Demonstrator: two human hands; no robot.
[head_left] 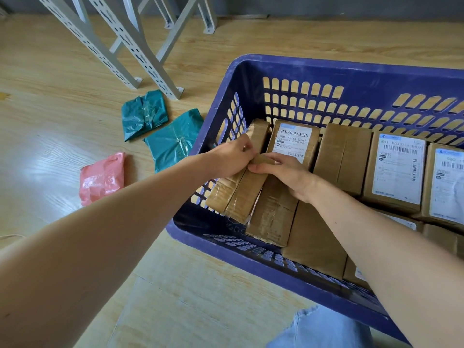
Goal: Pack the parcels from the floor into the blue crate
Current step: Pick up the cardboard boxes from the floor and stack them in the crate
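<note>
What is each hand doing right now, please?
Left hand: closed on the slim cardboard box standing on edge in the blue crate.
Right hand: closed on the same box.

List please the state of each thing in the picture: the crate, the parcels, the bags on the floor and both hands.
blue crate: on the floor, partly filled with boxes.
thin taped box: on edge at the crate's left end, held by both hands.
left hand: gripping the thin box.
right hand: gripping the thin box.
labelled box: inside the crate, label up.
two green bags: on the floor, unpacked.
pink bag: on the floor, unpacked.
</note>
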